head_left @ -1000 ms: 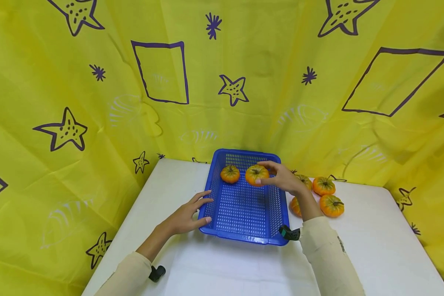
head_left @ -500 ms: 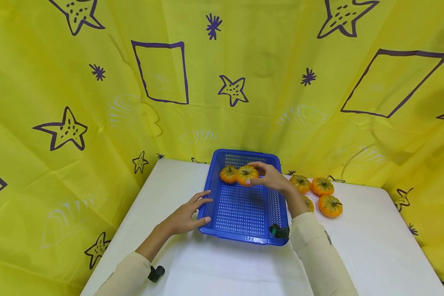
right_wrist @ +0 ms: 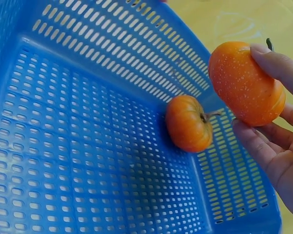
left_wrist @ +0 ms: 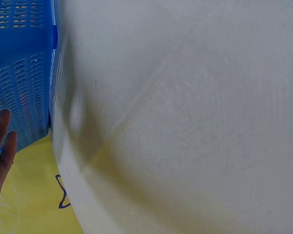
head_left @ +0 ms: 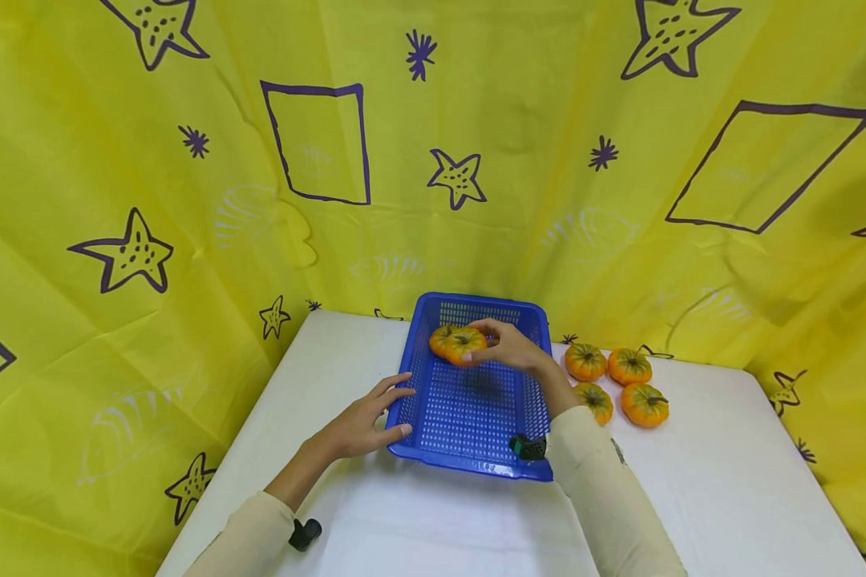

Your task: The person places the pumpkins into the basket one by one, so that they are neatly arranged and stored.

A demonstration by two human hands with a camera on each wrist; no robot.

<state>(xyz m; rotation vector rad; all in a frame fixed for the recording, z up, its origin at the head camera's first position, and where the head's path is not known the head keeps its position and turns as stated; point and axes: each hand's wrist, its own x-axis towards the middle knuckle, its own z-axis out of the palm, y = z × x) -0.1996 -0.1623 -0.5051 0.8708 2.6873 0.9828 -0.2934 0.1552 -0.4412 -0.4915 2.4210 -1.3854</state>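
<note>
My right hand (head_left: 505, 346) holds a small orange pumpkin (right_wrist: 244, 84) between thumb and fingers, above the floor of a blue plastic basket (head_left: 469, 417). A second pumpkin (right_wrist: 188, 124) lies inside near the basket's far left corner; the held one partly covers it in the head view. At the basket's left side, my left hand (head_left: 361, 417) has its fingers extended against the rim, gripping nothing. Only a few of its fingers (left_wrist: 1, 131) show in the left wrist view, close to the perforated wall.
Right of the basket, several more pumpkins (head_left: 629, 366) stand grouped on the white table (head_left: 729, 465). The right forearm passes just in front of the nearest of them. A yellow patterned curtain (head_left: 520, 240) hangs behind and around the table.
The right hand has carried its pumpkin leftward and slightly lower, over toward the one in the basket. My left hand has stayed at the basket's side.
</note>
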